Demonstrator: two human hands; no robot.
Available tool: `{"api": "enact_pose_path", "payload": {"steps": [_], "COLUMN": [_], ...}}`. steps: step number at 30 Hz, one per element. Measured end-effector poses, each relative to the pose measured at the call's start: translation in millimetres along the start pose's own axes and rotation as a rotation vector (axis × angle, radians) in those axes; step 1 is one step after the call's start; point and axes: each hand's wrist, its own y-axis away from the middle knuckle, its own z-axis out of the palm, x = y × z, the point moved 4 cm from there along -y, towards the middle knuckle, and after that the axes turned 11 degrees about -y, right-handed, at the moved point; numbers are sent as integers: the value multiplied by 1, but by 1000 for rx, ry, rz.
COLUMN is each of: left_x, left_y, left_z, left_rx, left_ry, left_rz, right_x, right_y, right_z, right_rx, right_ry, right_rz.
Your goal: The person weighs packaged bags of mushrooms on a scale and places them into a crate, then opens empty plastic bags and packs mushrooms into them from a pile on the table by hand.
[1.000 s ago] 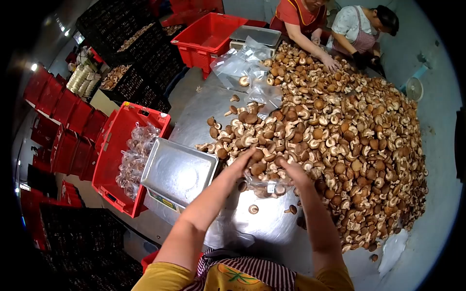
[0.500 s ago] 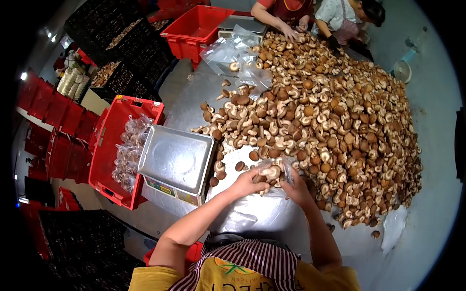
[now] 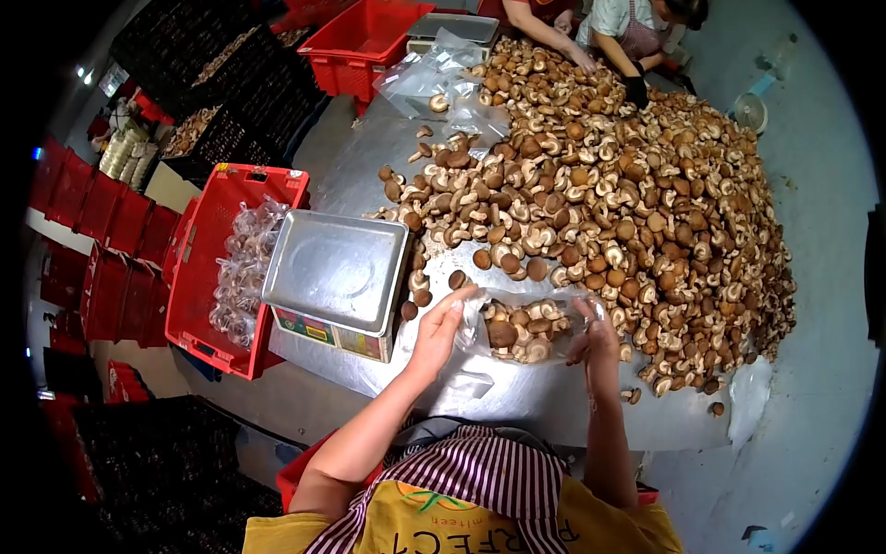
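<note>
A clear plastic bag with several brown-capped mushrooms in it is stretched between my two hands, just above the metal table. My left hand pinches the bag's left edge, and my right hand grips its right edge. Beyond the bag rises a large heap of loose mushrooms. A scale with a bare metal pan stands left of my left hand. Another piece of clear plastic lies on the table below the bag.
A red crate holding bagged mushrooms stands left of the scale. Empty plastic bags lie near a second scale and another red crate. Two people work at the heap's far side. Black crates are stacked at the back left.
My hands have moved apart, and the bag is now spread wide between them with the mushrooms inside. The whole view has shifted slightly. A co-worker's gloved hand remains at the heap.
</note>
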Motion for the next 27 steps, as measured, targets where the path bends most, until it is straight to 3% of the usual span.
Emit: {"api": "enact_pose_path", "payload": {"steps": [4,6,8,10,12,13,16,19,24,27], "left_x": [-93,-88,-92,-90,-62,-26,48,89,121,121], "left_y": [-7,-3,-1,-5,-10,-12,-15,-25,-31,-31], "left_z": [-9,-13,-15,-13,-6,-10,-44,-113,-224,-283], "left_rx": [40,100,-16,-32,-82,-138,-178,-45,126,245], "left_ry": [-141,-271,-356,-332,101,101,178,199,-38,-164], "left_rz": [-189,-121,-241,-280,-141,-54,108,223,356,376], "right_x": [31,44,53,54,52,42,-34,-56,-32,-3], "right_y": [2,8,15,20,20,19,28,25,4,-17], "right_z": [-24,-31,-32,-31,-27,-10,77,135,234,282], "right_rx": [54,147,198,243,232,230,159,87,-109,-103], "right_ry": [109,176,159,142,124,125,216,136,114,63], "right_rz": [46,131,125,104,13,15,-277,-304,-297,-267]}}
